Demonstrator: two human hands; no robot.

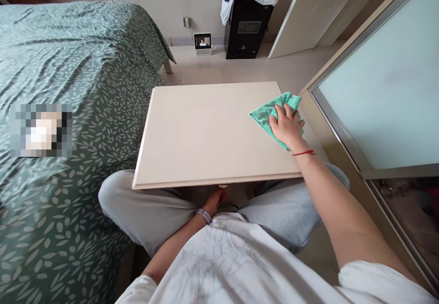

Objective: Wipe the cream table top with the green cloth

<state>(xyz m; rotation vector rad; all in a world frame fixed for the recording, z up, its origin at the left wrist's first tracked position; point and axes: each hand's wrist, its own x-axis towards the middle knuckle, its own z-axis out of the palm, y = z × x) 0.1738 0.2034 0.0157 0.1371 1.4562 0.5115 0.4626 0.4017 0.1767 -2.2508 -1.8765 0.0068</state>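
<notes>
- The right hand (288,125) is spreading loosely open, pressing the green cloth (267,114) onto the tabletop (202,132) near its right edge.
- The left hand (216,200) is resting near the front edge; its grip I cannot tell.
- Wiping is seemingly underway; nothing is showing which parts are done or left.

Cream rectangular tabletop (202,132) with a green cloth (265,113) at its right edge
</notes>
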